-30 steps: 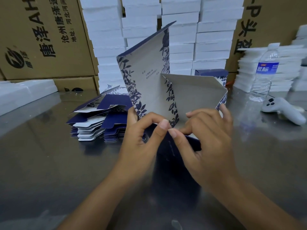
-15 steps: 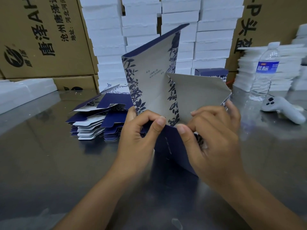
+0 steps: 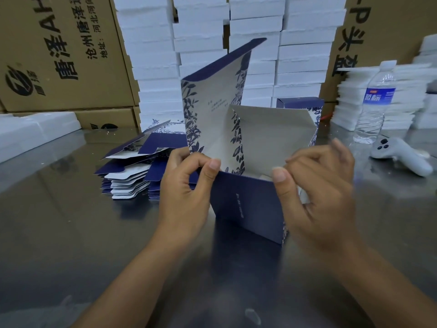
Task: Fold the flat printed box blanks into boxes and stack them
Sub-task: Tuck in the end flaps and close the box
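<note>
A: Hand pose?
B: Forearms enter from the frame bottom. Left hand (image 3: pixel 186 185) pinches the near-left top corner of the half-folded box (image 3: pixel 248 200), thumb to forefinger. Right hand (image 3: pixel 316 192) grips the near-right corner, fingers curled.
A: Box location?
B: Centre frame, over the table (image 3: pixel 59 233), tall panel up. Flat blanks (image 3: pixel 132 171) are stacked left of it.

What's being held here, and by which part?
The half-folded printed box: left hand pinches the top left corner of its navy front panel, right hand the top right corner.
</note>
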`<action>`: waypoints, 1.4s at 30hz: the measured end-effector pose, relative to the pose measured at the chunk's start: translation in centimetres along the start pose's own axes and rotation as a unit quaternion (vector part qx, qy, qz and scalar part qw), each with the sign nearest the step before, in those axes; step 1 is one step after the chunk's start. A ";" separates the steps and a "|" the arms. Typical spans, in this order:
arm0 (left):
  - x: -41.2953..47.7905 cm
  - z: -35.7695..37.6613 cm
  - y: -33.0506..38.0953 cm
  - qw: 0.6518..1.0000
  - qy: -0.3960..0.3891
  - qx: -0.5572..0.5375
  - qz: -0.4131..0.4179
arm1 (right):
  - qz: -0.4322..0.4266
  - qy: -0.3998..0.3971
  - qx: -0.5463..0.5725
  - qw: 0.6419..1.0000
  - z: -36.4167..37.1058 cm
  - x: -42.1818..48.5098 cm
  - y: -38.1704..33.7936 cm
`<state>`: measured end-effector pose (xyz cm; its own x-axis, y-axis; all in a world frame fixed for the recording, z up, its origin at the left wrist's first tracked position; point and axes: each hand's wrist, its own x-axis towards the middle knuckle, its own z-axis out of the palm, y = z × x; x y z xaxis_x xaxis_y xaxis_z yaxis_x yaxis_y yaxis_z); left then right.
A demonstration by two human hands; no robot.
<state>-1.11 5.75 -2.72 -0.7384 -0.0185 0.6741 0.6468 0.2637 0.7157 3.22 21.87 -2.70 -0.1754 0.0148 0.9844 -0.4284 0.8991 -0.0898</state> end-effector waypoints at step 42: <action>0.6 -1.0 0.6 0.966 -0.011 -0.215 -0.142 | 0.467 -0.161 0.375 0.784 -0.3 1.0 2.1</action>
<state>-0.98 4.90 -1.74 -0.8985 -0.0098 0.4389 0.4338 -0.1738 0.8841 2.42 23.93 -1.85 -0.8867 0.2943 0.3567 -0.3586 0.0493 -0.9322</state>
